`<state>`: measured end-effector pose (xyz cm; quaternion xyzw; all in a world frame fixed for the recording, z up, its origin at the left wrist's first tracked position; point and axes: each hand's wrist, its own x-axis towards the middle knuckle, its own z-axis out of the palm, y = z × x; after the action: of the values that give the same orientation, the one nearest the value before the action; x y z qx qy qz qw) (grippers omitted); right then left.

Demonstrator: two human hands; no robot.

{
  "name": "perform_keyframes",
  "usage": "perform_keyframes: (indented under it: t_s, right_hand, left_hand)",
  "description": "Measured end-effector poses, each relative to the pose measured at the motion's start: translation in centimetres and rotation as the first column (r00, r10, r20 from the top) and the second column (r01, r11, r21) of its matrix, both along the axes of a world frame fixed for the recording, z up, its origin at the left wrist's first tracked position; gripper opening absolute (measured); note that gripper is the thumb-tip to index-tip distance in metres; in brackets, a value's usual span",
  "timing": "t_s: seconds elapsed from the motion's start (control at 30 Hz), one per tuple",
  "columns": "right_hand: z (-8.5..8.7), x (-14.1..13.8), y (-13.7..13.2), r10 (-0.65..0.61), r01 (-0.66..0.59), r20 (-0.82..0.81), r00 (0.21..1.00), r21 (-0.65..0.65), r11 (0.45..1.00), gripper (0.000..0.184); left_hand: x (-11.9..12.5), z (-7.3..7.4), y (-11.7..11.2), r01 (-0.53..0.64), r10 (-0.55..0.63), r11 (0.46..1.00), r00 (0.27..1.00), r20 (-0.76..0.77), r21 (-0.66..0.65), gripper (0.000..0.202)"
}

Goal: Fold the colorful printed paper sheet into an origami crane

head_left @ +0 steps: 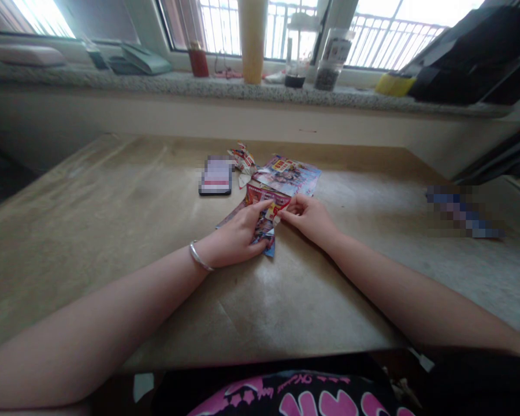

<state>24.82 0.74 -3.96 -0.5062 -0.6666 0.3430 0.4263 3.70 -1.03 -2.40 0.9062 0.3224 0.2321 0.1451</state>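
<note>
On the table [169,289], printed paper [268,226] is steadied right of the phone [216,178] and nearer the body, under the spread fingers of the left hand [239,232], its edge apparently pinched by the right hand [309,216]. Fine edge work seems under way; firm pressing and careful fingertip control seem called for.

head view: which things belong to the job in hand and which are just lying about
Job in hand:
printed piece, left hand on it, right hand at its edge
probably the crumpled printed scrap and flat printed sheet beyond

Just lying about, it seems:
phone-like device
blurred bluish item, far right
red container and yellow cylinder on the sill
</note>
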Motion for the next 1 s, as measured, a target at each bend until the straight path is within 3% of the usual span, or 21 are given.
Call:
perform_keyframes:
  t_s: [0.27,0.47,0.63,0.77,0.9,1.0]
  right_hand:
    - [0.1,0.0,-0.1,-0.016,0.016,0.004,1.0,0.028,0.999,0.022]
    - [1.0,-0.1,-1.1,-0.068,0.037,0.196,0.978,0.158,0.987,0.016]
    - [1.4,-0.2,-1.7,-0.11,0.028,0.318,0.942,0.252,0.967,0.014]
    - [1.2,-0.4,-1.4,-0.029,-0.005,0.163,0.986,0.206,0.979,0.014]
    - [0.7,-0.5,-1.0,0.046,-0.039,-0.07,0.997,0.092,0.995,0.019]
    - [0.5,-0.5,-0.9,0.046,-0.038,-0.119,0.992,0.068,0.997,0.021]
  left_hand:
    - [0.0,0.1,0.2,0.001,-0.002,0.999,1.0,0.005,0.037,0.073]
    - [-0.2,0.5,0.2,0.023,-0.02,0.995,0.999,-0.031,0.098,0.076]
    - [-0.6,0.0,0.8,0.055,-0.052,0.994,0.998,-0.03,0.092,0.108]
    - [-0.8,-0.3,1.3,0.108,-0.111,0.974,0.994,0.004,0.2,0.131]
    - [-0.7,-0.2,1.4,0.13,-0.146,0.948,0.989,0.034,0.29,0.133]
    - [-0.6,-0.2,1.3,0.123,-0.138,0.937,0.99,0.022,0.326,0.131]
